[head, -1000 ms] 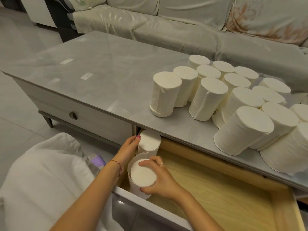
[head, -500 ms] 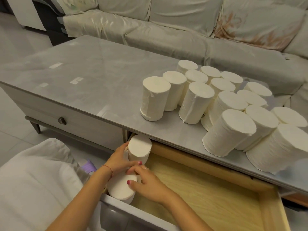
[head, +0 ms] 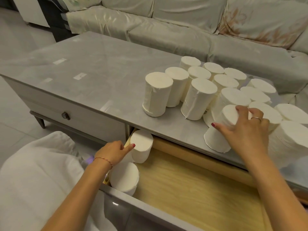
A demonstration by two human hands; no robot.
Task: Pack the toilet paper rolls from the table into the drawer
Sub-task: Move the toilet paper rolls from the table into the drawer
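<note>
Head-worn view, angled down, close over open drawer point(head: 191, 194), table point(head: 100, 77) beyond

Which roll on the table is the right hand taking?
The roll nearest the table's front edge: the right hand has its fingers spread over its top. No hand touches the other table rolls.
</note>
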